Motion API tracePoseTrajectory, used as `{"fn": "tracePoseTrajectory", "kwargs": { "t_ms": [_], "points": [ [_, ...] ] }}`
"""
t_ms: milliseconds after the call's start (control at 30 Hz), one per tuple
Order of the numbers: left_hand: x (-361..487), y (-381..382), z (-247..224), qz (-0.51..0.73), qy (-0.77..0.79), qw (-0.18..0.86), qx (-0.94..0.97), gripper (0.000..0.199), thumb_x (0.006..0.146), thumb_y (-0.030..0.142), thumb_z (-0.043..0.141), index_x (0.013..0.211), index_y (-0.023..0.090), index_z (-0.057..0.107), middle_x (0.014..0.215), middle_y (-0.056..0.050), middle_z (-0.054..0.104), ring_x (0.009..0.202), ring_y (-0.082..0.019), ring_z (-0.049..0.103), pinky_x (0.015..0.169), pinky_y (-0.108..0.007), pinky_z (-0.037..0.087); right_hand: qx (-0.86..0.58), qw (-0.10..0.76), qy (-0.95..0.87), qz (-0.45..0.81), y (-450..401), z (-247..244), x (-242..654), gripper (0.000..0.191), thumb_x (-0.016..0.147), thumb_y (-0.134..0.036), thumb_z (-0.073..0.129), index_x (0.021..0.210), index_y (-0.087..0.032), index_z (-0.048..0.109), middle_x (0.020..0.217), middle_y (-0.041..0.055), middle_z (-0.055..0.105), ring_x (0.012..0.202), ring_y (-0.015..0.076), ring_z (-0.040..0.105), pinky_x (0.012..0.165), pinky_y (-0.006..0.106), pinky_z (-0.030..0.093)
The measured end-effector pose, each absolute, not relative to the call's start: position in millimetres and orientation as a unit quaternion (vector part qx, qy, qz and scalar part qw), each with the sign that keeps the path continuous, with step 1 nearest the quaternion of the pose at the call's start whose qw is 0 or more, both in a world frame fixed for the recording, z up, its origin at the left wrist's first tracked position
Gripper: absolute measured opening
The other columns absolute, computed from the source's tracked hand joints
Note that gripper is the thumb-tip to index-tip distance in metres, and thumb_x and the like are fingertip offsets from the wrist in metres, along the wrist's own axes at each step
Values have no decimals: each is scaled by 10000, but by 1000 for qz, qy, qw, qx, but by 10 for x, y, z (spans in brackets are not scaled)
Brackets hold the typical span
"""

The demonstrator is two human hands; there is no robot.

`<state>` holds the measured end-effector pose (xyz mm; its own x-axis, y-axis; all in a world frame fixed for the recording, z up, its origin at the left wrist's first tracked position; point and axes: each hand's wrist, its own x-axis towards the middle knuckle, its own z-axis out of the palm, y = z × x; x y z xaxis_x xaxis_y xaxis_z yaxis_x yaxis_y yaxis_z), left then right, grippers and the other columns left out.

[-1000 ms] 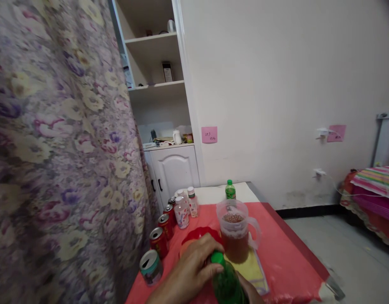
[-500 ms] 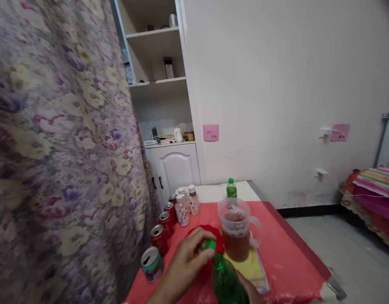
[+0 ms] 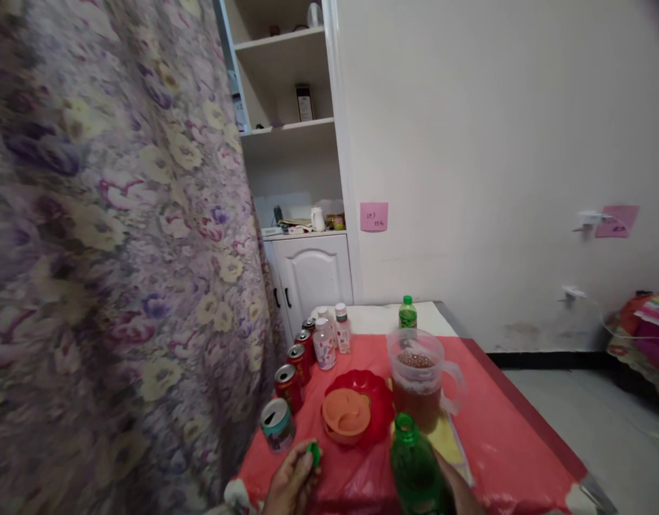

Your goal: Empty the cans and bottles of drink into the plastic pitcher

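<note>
Between its thumb and fingers, my left hand [image 3: 293, 478] pinches a green cap [image 3: 314, 454] at the table's near edge. My right hand [image 3: 458, 486] is wrapped round the open green bottle [image 3: 418, 468], which stands upright with its mouth uncovered; the hand is partly hidden behind it. Just behind the bottle is a clear plastic pitcher [image 3: 415, 390] with brown, foamy liquid, resting on a yellow cloth [image 3: 456, 442]. To the left of the bottle, an orange bowl [image 3: 346, 413] sits on a red scalloped dish [image 3: 380, 400].
Along the left table edge stand several cans [image 3: 289, 386] and a teal-rimmed can [image 3: 278, 425]. Behind them are clear bottles with white caps [image 3: 325, 347]. Another green bottle [image 3: 408, 315] stands at the back of the red-covered table [image 3: 511, 429]. A floral curtain [image 3: 136, 286] hangs at left.
My left hand has moved left and down, away from the bottle mouth, with the green cap. The orange bowl has come into sight. The whole view has shifted slightly.
</note>
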<state>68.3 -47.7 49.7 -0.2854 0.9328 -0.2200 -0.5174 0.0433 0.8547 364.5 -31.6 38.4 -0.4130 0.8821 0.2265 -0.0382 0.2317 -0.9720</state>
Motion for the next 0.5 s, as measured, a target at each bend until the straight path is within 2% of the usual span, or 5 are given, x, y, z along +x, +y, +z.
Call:
{"fn": "tracePoseTrajectory", "kwargs": {
  "t_ms": [167, 333, 433, 500],
  "points": [
    [610, -415, 239, 671, 445, 570, 167, 368, 523, 223, 918, 840, 152, 745, 809, -31, 760, 744, -135, 698, 713, -223, 578, -345, 454, -646, 507, -336, 482, 3840, 1083, 565, -732, 742, 1447, -177, 448, 1374, 164, 611, 1341, 405, 483, 1112, 475, 395],
    [567, -203, 111, 688, 428, 563, 162, 452, 464, 199, 937, 864, 145, 735, 787, -35, 767, 693, -135, 702, 681, -223, 586, -390, 463, -663, 441, -316, 724, 4217, 929, 636, -668, 731, 1390, -169, 522, 1344, 187, 631, 1250, 413, 569, 1052, 498, 464],
    [524, -66, 32, 692, 422, 563, 161, 423, 454, 212, 939, 812, 141, 725, 753, -30, 759, 663, -134, 692, 656, -227, 584, -442, 492, -661, 356, -237, 860, 4503, 882, 651, -644, 726, 1371, -167, 546, 1276, 182, 673, 1208, 409, 597, 1036, 499, 480],
    [498, -10, -13, 695, 420, 562, 158, 416, 447, 225, 940, 791, 140, 722, 745, -23, 752, 661, -131, 686, 652, -224, 580, -489, 482, -659, 308, -173, 961, 4673, 820, 636, -625, 739, 1299, -162, 608, 1225, 180, 701, 1159, 407, 628, 1009, 497, 504]
  ]
}}
